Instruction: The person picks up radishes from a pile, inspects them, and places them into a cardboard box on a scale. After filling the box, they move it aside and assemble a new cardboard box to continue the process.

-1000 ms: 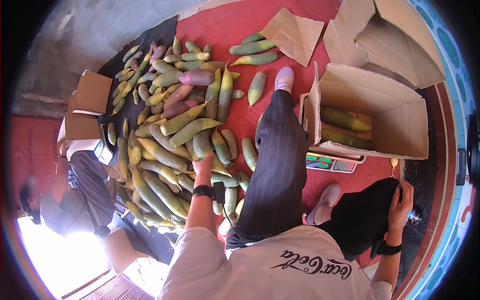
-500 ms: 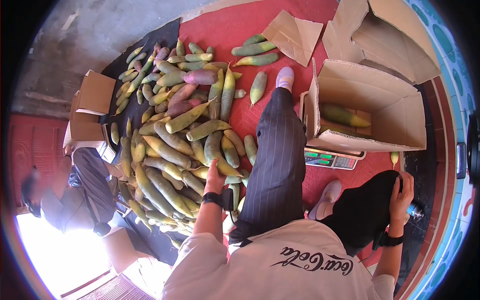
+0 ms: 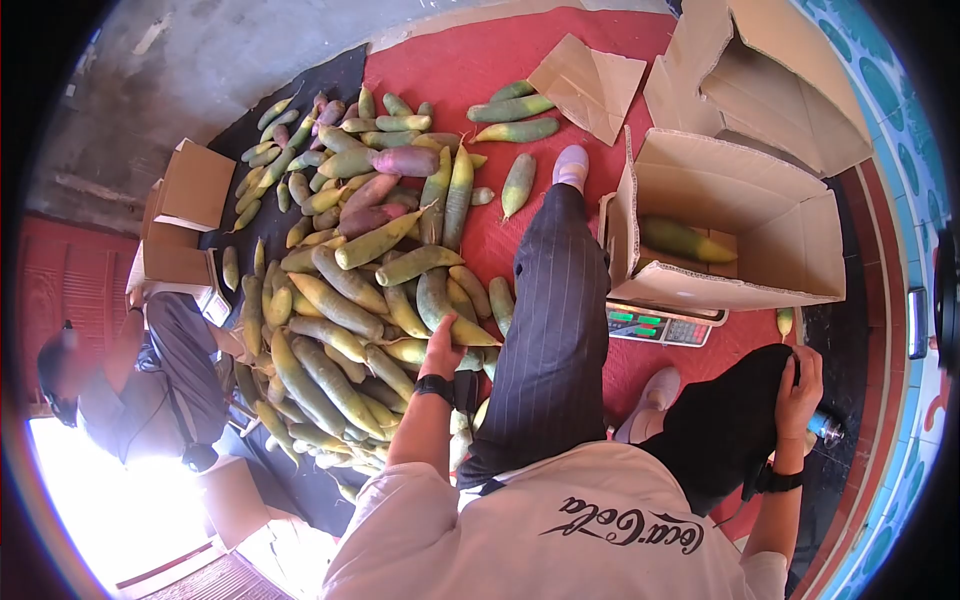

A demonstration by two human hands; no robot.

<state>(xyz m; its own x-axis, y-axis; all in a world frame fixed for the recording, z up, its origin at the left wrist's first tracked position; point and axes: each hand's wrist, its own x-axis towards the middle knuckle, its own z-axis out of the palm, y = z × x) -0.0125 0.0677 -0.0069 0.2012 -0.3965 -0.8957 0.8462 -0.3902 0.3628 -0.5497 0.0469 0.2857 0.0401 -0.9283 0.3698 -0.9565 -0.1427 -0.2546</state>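
My left hand [image 3: 442, 352] is at the near right side of the large pile of green and yellow radishes [image 3: 322, 385]. It is closed on a thick green radish [image 3: 437, 298] with a yellow end; some of its fingers are hidden. My right hand [image 3: 799, 392] holds nothing and rests on my bent knee, fingers spread over the dark cloth. An open cardboard box [image 3: 770, 240] with a radish [image 3: 685, 240] inside stands on a scale [image 3: 660, 326] with a lit display, beyond my legs.
At the left sits another person [image 3: 130, 385] beside cardboard boxes [image 3: 195, 187]. Purple radishes [image 3: 406, 160] lie in the far part of the pile. More cardboard [image 3: 780, 90] stands at the far right. A loose flap [image 3: 588, 80] lies on the red floor covering [image 3: 440, 60].
The radish at my left hand has tilted, its yellow end swinging right towards my leg. My left hand has turned slightly with it. My right hand stays on the knee.
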